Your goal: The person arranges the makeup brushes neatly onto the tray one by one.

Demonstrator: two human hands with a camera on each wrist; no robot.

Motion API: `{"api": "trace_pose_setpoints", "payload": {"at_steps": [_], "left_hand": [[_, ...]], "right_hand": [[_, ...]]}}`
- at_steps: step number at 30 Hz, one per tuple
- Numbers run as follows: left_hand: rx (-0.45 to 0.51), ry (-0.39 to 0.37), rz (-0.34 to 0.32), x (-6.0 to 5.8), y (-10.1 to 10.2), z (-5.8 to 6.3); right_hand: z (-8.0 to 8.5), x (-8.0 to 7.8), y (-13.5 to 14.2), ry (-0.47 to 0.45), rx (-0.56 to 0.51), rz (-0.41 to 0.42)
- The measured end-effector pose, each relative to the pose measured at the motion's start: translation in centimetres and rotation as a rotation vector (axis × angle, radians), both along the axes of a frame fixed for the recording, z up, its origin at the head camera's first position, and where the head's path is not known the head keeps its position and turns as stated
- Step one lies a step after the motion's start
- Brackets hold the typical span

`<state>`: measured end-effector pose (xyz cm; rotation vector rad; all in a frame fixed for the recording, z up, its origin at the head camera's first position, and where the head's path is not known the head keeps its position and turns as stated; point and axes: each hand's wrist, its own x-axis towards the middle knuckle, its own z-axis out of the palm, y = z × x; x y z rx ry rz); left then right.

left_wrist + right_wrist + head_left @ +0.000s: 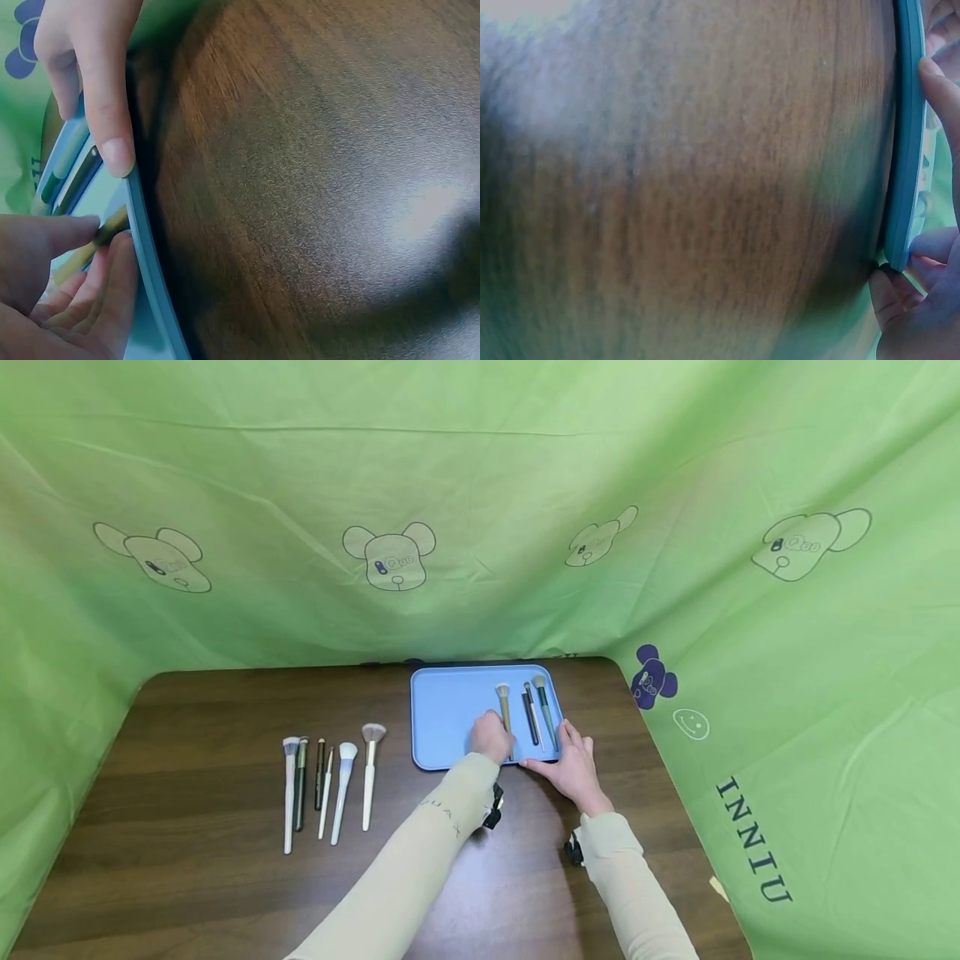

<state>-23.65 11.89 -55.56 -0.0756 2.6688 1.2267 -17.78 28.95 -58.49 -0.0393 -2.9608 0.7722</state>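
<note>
My left hand pinches the tan handle of a makeup brush between thumb and fingers. That brush lies over the blue tray, its pale bristles toward the back. At the tray's front right corner, my right hand rests with its thumb along the front rim and its fingers spread by the right side. Beside the held brush, a green-handled brush and slim dark brushes lie in the tray. In the left wrist view, the right thumb presses the rim.
Several more makeup brushes lie in a row on the wooden table to the left, among them a wide white-handled one and a white one with blue-tinted bristles. A green printed cloth hangs behind and around the table.
</note>
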Motion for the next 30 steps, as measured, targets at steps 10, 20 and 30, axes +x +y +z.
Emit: {"api": "trace_pose_setpoints", "payload": {"at_steps": [10, 20, 30], "left_hand": [[0.0, 0.015, -0.081, 0.8, -0.1, 0.5], [-0.052, 0.027, -0.105, 0.6, 0.3, 0.3], [-0.039, 0.051, -0.112, 0.5, 0.9, 0.1]], "right_hand": [[0.6, 0.0, 0.0, 0.004, -0.012, -0.004], [0.2, 0.0, -0.2, -0.002, -0.025, -0.009], [0.4, 0.2, -0.3, -0.006, -0.018, -0.011]]}}
